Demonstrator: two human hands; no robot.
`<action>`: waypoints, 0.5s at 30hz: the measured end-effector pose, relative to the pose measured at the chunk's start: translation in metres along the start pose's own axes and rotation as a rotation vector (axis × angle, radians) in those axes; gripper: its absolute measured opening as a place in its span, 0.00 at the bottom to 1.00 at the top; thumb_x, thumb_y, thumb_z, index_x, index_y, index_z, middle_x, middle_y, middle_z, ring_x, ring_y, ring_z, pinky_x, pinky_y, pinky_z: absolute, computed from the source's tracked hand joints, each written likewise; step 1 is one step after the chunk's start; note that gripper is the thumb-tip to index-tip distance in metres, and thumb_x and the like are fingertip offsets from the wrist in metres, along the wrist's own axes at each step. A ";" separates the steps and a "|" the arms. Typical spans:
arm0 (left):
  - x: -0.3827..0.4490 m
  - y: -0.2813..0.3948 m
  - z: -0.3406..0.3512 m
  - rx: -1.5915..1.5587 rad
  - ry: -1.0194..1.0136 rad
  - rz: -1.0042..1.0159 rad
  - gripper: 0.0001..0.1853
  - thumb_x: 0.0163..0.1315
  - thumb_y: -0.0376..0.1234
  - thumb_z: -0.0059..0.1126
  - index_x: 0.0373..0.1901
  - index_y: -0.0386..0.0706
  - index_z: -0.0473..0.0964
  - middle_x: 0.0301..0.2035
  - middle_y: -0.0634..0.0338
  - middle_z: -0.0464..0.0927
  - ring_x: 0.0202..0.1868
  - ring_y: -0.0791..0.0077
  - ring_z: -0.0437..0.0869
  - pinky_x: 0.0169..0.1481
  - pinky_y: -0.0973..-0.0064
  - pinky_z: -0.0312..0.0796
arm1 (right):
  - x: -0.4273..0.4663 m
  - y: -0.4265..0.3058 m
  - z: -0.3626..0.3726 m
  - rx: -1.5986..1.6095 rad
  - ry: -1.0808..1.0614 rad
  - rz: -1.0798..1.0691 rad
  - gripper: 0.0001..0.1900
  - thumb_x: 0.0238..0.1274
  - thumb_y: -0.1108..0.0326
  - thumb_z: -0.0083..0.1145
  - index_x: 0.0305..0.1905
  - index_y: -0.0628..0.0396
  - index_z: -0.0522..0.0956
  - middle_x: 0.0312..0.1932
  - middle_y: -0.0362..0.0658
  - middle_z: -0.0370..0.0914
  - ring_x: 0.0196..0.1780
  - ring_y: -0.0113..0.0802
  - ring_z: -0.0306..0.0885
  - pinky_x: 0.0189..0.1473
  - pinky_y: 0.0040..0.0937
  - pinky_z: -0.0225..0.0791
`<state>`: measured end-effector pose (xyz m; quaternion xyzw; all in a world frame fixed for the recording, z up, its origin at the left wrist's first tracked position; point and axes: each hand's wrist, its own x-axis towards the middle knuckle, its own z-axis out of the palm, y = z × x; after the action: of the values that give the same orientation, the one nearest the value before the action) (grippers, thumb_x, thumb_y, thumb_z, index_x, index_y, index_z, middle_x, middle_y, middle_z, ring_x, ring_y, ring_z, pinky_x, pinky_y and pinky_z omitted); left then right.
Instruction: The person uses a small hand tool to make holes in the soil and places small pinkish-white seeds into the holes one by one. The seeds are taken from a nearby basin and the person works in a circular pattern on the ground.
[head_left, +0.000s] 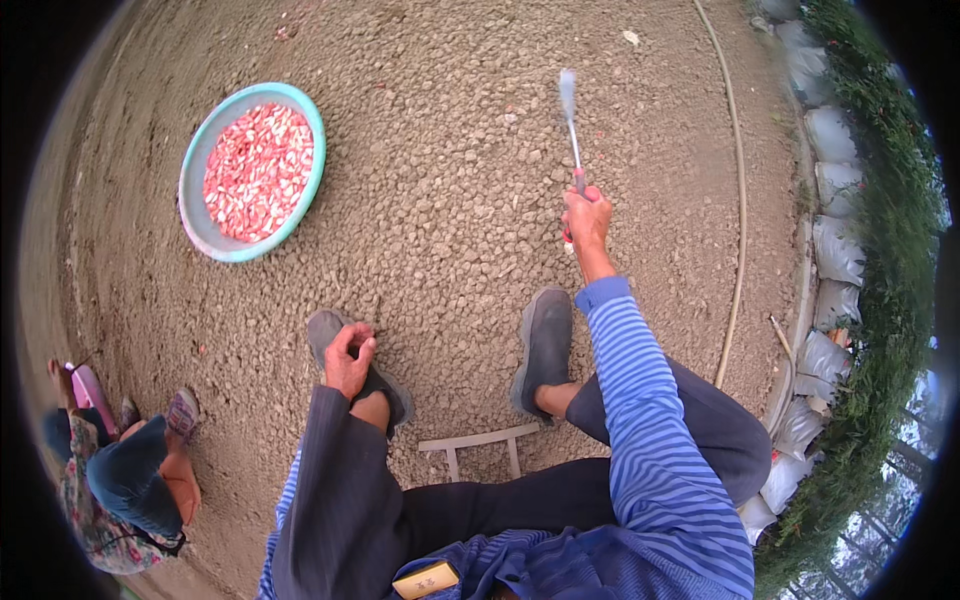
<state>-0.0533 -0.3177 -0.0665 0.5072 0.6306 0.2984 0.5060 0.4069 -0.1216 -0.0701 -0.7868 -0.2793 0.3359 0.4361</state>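
Note:
My right hand (588, 216) is closed around the red and grey handle of a small hand tool (573, 139), whose metal shaft and flat, blurred head point away from me over the soil. Bent over my left knee, my left hand (349, 361) hangs above my left shoe with its fingers curled and nothing visible in it. A turquoise plastic basin (318, 161) stands on the ground ahead to the left. Many pink-and-white pieces (259, 172), possibly coated garlic cloves, lie in it. Cloddy dry soil (450, 225) spreads before me.
A low stool (480, 437) shows between my legs. Along the right run a pale hose (739, 195) and a row of filled white bags (838, 247) beside green plants. At lower left another person (124, 480) sits near a pink container (91, 397).

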 end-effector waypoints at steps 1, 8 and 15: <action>0.000 0.000 0.000 -0.015 0.000 -0.007 0.12 0.66 0.26 0.66 0.50 0.36 0.80 0.38 0.60 0.85 0.39 0.77 0.85 0.48 0.76 0.78 | -0.010 -0.004 0.002 0.052 0.006 -0.141 0.04 0.56 0.71 0.61 0.36 0.55 0.81 0.20 0.39 0.75 0.17 0.28 0.72 0.19 0.31 0.64; 0.001 0.001 -0.001 -0.021 0.004 0.009 0.12 0.67 0.27 0.65 0.51 0.36 0.80 0.39 0.61 0.85 0.41 0.77 0.84 0.50 0.75 0.78 | -0.059 -0.019 0.019 0.056 -0.043 0.106 0.03 0.58 0.72 0.63 0.35 0.56 0.79 0.20 0.37 0.75 0.17 0.26 0.72 0.19 0.30 0.67; -0.003 0.005 -0.003 -0.018 -0.024 -0.008 0.12 0.68 0.27 0.66 0.51 0.36 0.80 0.41 0.60 0.86 0.43 0.76 0.84 0.52 0.74 0.77 | -0.118 0.010 0.056 -0.281 -0.184 0.048 0.09 0.59 0.67 0.63 0.29 0.61 0.79 0.22 0.43 0.79 0.29 0.33 0.80 0.34 0.38 0.72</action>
<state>-0.0544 -0.3187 -0.0605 0.5037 0.6239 0.2960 0.5191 0.2919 -0.1848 -0.0675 -0.8125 -0.3433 0.3742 0.2863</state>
